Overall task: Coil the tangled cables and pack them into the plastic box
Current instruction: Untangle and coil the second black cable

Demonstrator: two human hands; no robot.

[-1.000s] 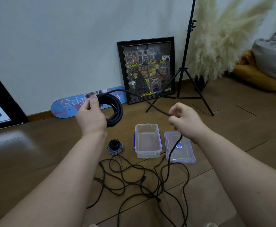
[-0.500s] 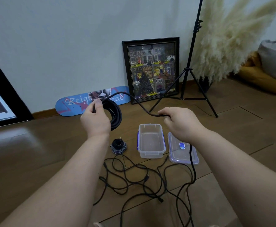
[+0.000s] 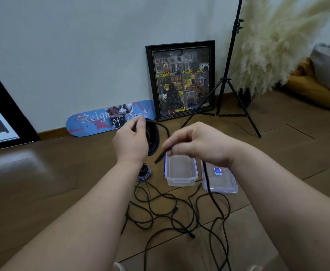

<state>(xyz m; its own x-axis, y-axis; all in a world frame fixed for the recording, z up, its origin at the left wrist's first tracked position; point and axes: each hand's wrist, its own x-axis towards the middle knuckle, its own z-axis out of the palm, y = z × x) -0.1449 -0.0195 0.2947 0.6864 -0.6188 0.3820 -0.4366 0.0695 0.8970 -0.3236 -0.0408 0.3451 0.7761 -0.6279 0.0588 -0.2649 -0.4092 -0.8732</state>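
My left hand [image 3: 130, 141] grips a coil of thick black cable [image 3: 154, 138], held up above the floor. My right hand [image 3: 197, 144] pinches the same cable's loose run close beside the coil; from that hand the cable hangs down to the floor. A tangle of thin black cables [image 3: 170, 212] lies on the floor below my hands. The clear plastic box [image 3: 180, 171] with blue clips stands open and empty behind the tangle. Its lid [image 3: 220, 178] lies flat to its right. A small coiled striped cable [image 3: 144, 173] sits left of the box.
A blue skateboard deck [image 3: 101, 119] and a framed picture [image 3: 181, 81] lean on the wall behind. A black tripod stand [image 3: 226, 81] stands at the right, with pampas grass [image 3: 273, 42] and cushions [image 3: 316, 83] beyond. A dark frame [image 3: 2, 106] leans at far left.
My right hand has moved left toward the coil, bringing another loop of cable to my left hand. The gap between the hands has closed.
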